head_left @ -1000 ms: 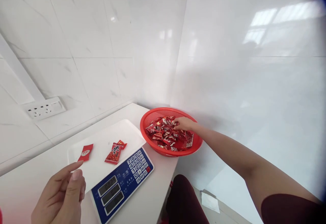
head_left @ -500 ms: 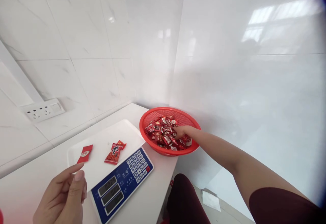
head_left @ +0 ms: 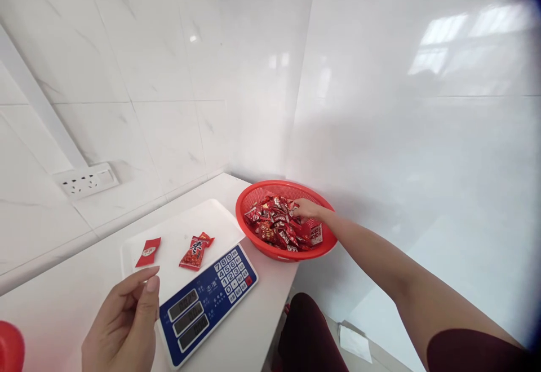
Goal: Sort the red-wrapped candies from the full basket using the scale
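A person's right hand reaches into a red basket of wrapped sweets at the 3 o'clock end of a white counter, its fingers curled down among the wrappers; whether they pinch one cannot be told from this view. The basket sits at the counter's far right corner, just beside a scale with a white pan and a blue keypad face. Two packets lie on the pan: a small red one toward its 9 o'clock edge, and a larger red one near the middle, the two apart from each other. The left hand hovers at 7 o'clock of the scale, empty, fingers loosely bent with thumb and forefinger close together but gripping nothing, near the pan's front edge. A power strip is fixed to the tiled wall at 10 o'clock. Part of a red object shows at the lower left corner. A scrap of paper lies on the floor below the counter.
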`<move>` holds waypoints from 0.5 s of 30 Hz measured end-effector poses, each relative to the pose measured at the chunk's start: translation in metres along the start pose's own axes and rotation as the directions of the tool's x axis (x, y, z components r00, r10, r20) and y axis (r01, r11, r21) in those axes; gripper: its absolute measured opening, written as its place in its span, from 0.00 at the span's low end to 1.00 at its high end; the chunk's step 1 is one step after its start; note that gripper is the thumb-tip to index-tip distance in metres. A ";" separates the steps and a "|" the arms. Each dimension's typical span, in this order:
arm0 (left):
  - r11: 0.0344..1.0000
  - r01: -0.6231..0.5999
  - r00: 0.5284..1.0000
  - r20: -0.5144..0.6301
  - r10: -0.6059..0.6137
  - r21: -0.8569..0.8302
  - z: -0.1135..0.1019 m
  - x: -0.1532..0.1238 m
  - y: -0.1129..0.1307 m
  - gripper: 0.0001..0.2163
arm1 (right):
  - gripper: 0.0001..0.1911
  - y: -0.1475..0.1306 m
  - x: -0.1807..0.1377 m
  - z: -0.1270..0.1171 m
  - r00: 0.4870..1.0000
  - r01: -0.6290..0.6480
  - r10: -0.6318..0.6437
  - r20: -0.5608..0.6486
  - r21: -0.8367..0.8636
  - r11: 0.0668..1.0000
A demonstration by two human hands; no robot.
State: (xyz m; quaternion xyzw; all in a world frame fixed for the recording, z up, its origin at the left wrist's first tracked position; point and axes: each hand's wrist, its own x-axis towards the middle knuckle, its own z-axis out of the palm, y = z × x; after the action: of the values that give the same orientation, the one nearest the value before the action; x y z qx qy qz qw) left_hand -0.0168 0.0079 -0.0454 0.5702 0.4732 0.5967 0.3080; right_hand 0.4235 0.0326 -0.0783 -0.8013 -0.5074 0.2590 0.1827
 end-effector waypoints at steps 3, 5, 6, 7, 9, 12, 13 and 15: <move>0.998 0.010 0.997 -0.082 -0.005 0.055 0.005 -0.005 0.014 0.15 | 0.11 -0.003 -0.004 -0.006 1.000 0.002 0.004 -0.020 0.280 0.960; 0.997 0.015 0.995 -0.097 -0.007 0.078 0.006 -0.008 0.020 0.15 | 0.12 -0.006 -0.008 -0.009 0.999 0.015 0.001 -0.042 0.402 0.916; 0.996 0.019 0.995 -0.095 -0.012 0.083 0.006 -0.008 0.022 0.15 | 0.13 -0.009 -0.010 -0.010 0.999 0.025 -0.004 -0.048 0.439 0.898; 0.996 0.026 0.996 -0.091 -0.018 0.083 0.006 -0.008 0.022 0.16 | 0.13 -0.012 -0.012 -0.011 0.999 0.032 -0.008 -0.051 0.469 0.882; 0.996 0.050 0.998 -0.052 -0.046 0.077 0.004 -0.006 0.020 0.17 | 0.14 -0.020 -0.017 -0.012 0.998 0.041 -0.012 -0.058 0.521 0.853; 0.993 0.107 0.987 0.118 -0.113 0.053 0.007 -0.003 0.014 0.18 | 0.13 -0.041 -0.029 -0.007 0.992 0.110 -0.055 -0.109 0.605 0.789; 0.990 0.132 0.970 0.198 -0.137 0.039 0.010 -0.005 0.012 0.18 | 0.13 -0.051 -0.036 -0.003 0.987 0.154 -0.085 -0.137 0.640 0.753; 0.984 0.179 0.921 0.351 -0.166 -0.005 0.019 -0.011 0.011 0.18 | 0.14 -0.077 -0.053 0.012 0.971 0.240 -0.152 -0.186 0.719 0.652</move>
State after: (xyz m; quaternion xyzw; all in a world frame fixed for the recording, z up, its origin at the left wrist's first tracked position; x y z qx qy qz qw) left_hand 0.0057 -0.0015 -0.0413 0.6174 0.4482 0.4652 0.4489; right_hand 0.3425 0.0173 -0.0327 -0.6129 -0.4325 0.3758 0.5441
